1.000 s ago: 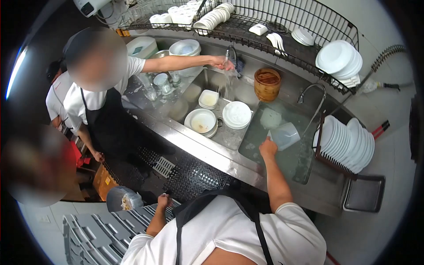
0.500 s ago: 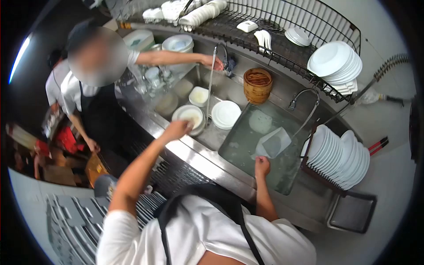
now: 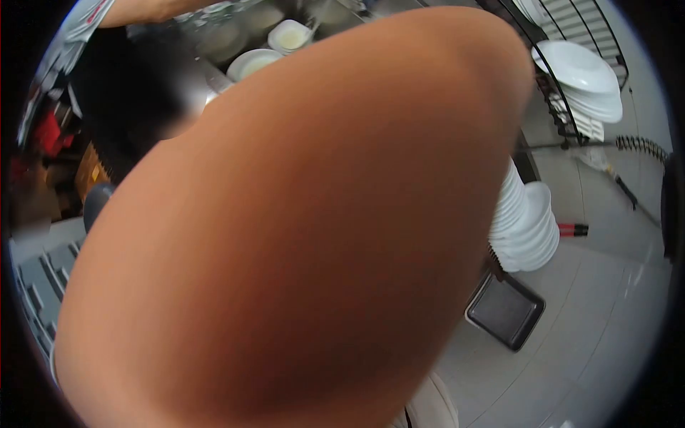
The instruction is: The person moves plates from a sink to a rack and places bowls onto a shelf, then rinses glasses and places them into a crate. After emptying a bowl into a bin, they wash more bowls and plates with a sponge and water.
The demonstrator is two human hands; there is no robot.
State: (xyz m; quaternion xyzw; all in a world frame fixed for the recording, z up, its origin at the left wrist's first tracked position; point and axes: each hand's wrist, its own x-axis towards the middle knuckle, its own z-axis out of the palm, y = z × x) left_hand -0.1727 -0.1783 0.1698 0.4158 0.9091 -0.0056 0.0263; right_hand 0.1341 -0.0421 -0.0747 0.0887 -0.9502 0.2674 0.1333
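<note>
A bare arm (image 3: pixel 285 235), blurred and very close to the camera, fills the middle of the head view. It slants from the lower left up to a rounded end at the upper right. My left hand and my right hand are both out of sight. Most of the sink lies hidden behind the arm. Past its upper edge show a square white bowl (image 3: pixel 289 36) with something pale in it and part of a round white dish (image 3: pixel 251 63).
White plates (image 3: pixel 524 225) stand in a rack on the right, above a dark metal tray (image 3: pixel 505 312). More white plates (image 3: pixel 581 71) are stacked on the wire shelf. A coiled spray hose (image 3: pixel 642 147) hangs at the right. A co-worker's forearm (image 3: pixel 153 10) crosses the top left.
A bare arm has come up close before the camera and covers the sink. Both my hands, earlier over the dishes and the water-filled basin, have gone from sight. The view has shifted.
</note>
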